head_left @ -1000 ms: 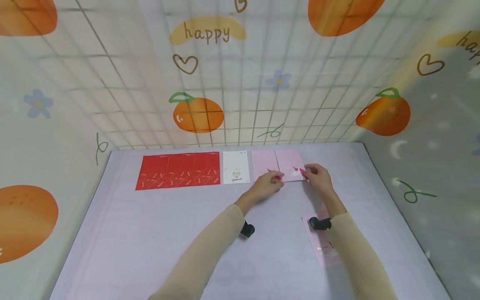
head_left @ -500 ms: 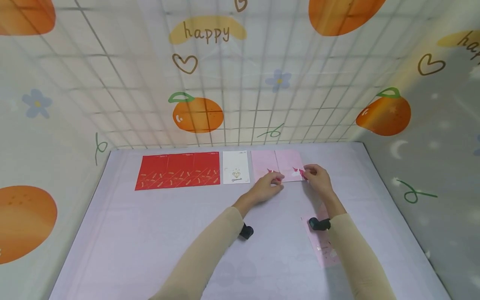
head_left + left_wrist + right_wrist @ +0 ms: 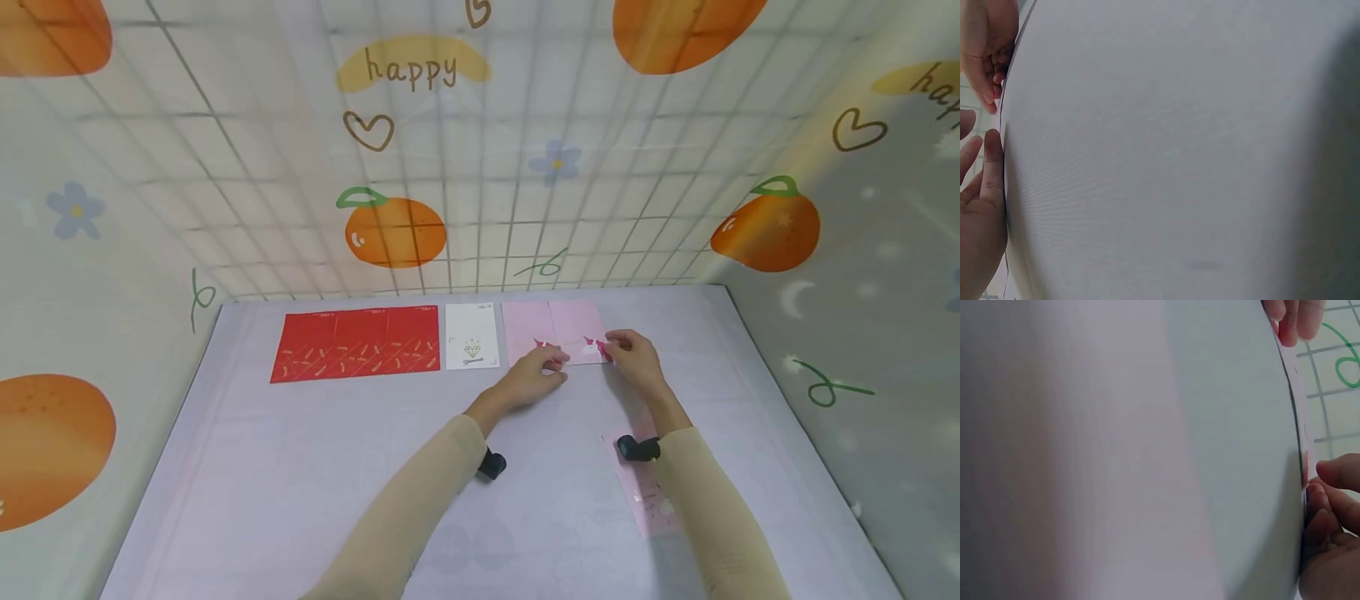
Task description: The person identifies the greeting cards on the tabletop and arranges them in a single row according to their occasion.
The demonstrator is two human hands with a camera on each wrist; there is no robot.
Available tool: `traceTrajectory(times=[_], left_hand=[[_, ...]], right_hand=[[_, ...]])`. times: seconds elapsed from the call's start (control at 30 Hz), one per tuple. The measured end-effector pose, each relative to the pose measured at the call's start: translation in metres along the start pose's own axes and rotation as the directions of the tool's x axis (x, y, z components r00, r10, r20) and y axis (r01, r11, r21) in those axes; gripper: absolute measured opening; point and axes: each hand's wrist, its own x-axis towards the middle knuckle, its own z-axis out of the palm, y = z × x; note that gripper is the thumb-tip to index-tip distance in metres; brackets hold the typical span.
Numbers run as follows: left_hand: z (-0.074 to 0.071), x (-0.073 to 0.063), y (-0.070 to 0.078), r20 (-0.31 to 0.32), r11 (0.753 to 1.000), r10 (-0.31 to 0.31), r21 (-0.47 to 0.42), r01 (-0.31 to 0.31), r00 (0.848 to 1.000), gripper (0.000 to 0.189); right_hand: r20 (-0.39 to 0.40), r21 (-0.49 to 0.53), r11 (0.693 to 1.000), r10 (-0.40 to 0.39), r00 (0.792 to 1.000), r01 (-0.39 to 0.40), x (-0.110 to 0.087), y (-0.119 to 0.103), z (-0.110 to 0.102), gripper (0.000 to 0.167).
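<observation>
Two pink cards with unicorn prints lie side by side at the back of the table. My left hand [image 3: 531, 373] touches the lower edge near their seam, fingers loosely extended, partly covering the left pink card [image 3: 528, 320]. At the right pink card [image 3: 576, 320], my right hand [image 3: 636, 357] pinches the lower right edge between thumb and fingertip. In the left wrist view, the left hand [image 3: 982, 219] is low against the tabletop, with fingers apart. The right wrist view shows the right hand [image 3: 1338, 537] with its fingertips close together at the card's edge.
Left of the pink cards lie a white card [image 3: 472, 325] with a gold diamond and several red cards [image 3: 362, 337] in a row. Another pink card [image 3: 637, 492] lies partly under my right forearm. A printed curtain [image 3: 487, 183] stands behind the table.
Both hands stay at the pink cards. The right hand and the right pink card have shifted very slightly left, and the line between the two cards looks narrower.
</observation>
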Motion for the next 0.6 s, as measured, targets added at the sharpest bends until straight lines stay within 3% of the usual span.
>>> traceTrajectory(times=[0.37, 0.47, 0.6], left_hand=[[-0.001, -0.005, 0.001, -0.022, 1.000, 0.022, -0.010, -0.022, 1.000, 0.036], [-0.002, -0.008, 0.004, -0.037, 0.998, 0.049, -0.035, -0.050, 0.998, 0.035], [-0.004, -0.015, 0.010, -0.059, 0.994, 0.070, -0.075, -0.074, 0.996, 0.034]], right_hand=[[0.031, -0.009, 1.000, 0.008, 0.999, -0.008, 0.000, -0.002, -0.004, 0.040], [0.046, -0.018, 1.000, -0.023, 0.999, 0.024, -0.003, -0.003, -0.009, 0.042], [0.054, -0.049, 0.990, -0.132, 0.990, 0.135, -0.012, -0.006, -0.016, 0.042]])
